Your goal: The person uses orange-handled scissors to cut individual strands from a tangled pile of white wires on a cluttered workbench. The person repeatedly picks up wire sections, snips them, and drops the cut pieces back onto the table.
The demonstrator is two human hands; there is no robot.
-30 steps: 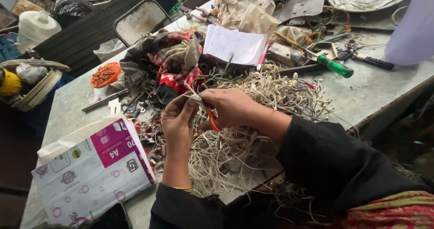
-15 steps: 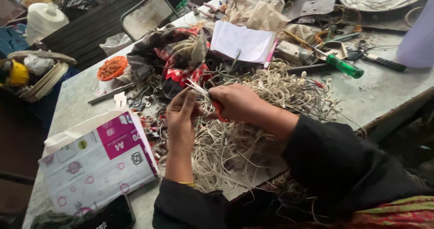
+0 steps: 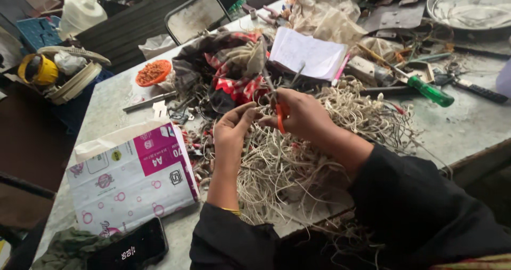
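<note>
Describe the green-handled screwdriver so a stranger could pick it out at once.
Start at the big tangle of pale wires on the grey table. Look just beyond its far right edge, below the round metal tray. The screwdriver lies there flat; its translucent green handle is the only bright green among dull tools.

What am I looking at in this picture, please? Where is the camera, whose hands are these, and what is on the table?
The camera sits on a person's head and looks down, so both hands are that person's own. The right hand holds orange-handled scissors. The left hand pinches something thin beside the blades, probably a wire; it is too small to tell. Under the hands lies a big pile of pale wires on a grey table. Around it are a paper pack, a phone, an orange bowl, a red checked cloth, a notebook and a green screwdriver.
</note>
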